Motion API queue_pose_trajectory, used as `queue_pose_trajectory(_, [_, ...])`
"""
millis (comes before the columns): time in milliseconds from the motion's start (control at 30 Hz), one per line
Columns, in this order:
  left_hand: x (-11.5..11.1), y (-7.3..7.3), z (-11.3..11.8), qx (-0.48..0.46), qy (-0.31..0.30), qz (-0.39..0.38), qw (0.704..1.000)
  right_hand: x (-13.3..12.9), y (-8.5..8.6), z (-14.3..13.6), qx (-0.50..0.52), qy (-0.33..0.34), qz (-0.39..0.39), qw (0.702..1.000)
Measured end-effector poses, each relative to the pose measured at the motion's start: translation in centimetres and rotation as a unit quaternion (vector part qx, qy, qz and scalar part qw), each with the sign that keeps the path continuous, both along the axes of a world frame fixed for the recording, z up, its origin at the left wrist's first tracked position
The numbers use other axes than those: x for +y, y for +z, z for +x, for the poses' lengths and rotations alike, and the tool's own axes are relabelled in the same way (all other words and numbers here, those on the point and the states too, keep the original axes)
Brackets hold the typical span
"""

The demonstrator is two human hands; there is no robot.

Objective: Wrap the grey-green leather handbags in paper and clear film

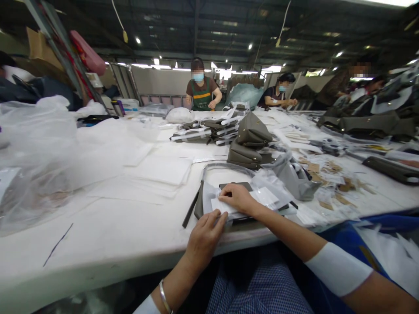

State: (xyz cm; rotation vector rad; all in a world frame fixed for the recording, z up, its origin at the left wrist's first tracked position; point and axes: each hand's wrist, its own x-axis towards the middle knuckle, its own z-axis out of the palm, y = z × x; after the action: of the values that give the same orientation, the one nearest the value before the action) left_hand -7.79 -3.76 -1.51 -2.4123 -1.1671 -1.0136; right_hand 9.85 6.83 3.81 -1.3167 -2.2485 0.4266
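A dark olive handbag (199, 205) lies on the table's front edge before me, partly covered by thin white wrapping. On top of it is a small white sheet (222, 206), which looks like paper. My right hand (240, 198) is closed, thumb and fingers pinching this sheet near its upper edge. Its lower left corner lies between the bent fingers of my left hand (206, 235), also closed. A wrapped strap (225, 166) arches behind the bag. Both palms face down, so the exact grip is partly hidden.
Olive handbags (253, 131) are stacked behind, beside a grey-wrapped bag (299, 181). White sheets (163, 170) and clear plastic (39, 152) lie left. Brown tags (343, 185) are scattered right; a blue bin (356, 244) stands below. Co-workers (203, 93) are across the table.
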Motion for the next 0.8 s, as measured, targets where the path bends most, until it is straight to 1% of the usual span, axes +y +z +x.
queue_pose_trajectory(133, [0.1, 0.6, 0.2, 0.057, 0.011, 0.021, 0.998, 0.2, 0.2, -0.4, -0.029, -0.006, -0.006, 1.000])
queue_pose_trajectory(267, [0.3, 1.7, 0.7, 0.089, 0.018, 0.081, 0.993, 0.4, 0.4, -0.9, -0.040, -0.009, 0.003, 0.999])
queue_pose_trajectory(333, [0.3, 2.1, 0.8, 0.089, 0.016, 0.099, 0.991, 0.3, 1.0, -0.1, -0.033, -0.006, 0.015, 0.999])
queue_pose_trajectory(367, [0.3, 2.2, 0.8, 0.084, 0.016, 0.100, 0.991, 0.2, 1.5, 0.8, -0.027, -0.002, 0.025, 0.999])
queue_pose_trajectory(400, [0.3, 2.3, 0.8, 0.079, 0.018, 0.095, 0.992, 0.1, 2.1, 2.2, -0.018, -0.003, 0.036, 0.999])
queue_pose_trajectory(467, [0.3, 2.3, 0.7, 0.067, 0.022, 0.082, 0.994, -0.2, 3.7, 6.4, 0.013, -0.045, 0.054, 0.997])
queue_pose_trajectory(500, [0.3, 2.2, 0.7, 0.063, 0.022, 0.078, 0.995, -0.2, 4.6, 9.1, 0.044, -0.102, 0.058, 0.992])
queue_pose_trajectory(533, [0.4, 2.1, 0.6, 0.060, 0.020, 0.075, 0.995, -0.2, 5.5, 12.0, 0.079, -0.192, 0.041, 0.977])
queue_pose_trajectory(567, [0.4, 2.1, 0.6, 0.059, 0.018, 0.073, 0.995, 0.0, 6.3, 15.0, 0.091, -0.245, 0.035, 0.965])
queue_pose_trajectory(633, [0.5, 1.9, 0.5, 0.054, 0.014, 0.067, 0.996, 0.5, 7.5, 20.3, 0.105, -0.311, 0.008, 0.945])
queue_pose_trajectory(700, [0.6, 1.7, 0.4, 0.050, 0.010, 0.064, 0.997, 1.4, 8.0, 24.2, 0.127, -0.354, -0.050, 0.925])
queue_pose_trajectory(733, [0.7, 1.5, 0.3, 0.051, 0.010, 0.062, 0.997, 1.9, 7.9, 25.5, 0.144, -0.366, -0.085, 0.916])
queue_pose_trajectory(800, [0.7, 1.2, 0.1, 0.063, 0.014, 0.049, 0.997, 2.8, 7.5, 27.0, 0.189, -0.369, -0.158, 0.896])
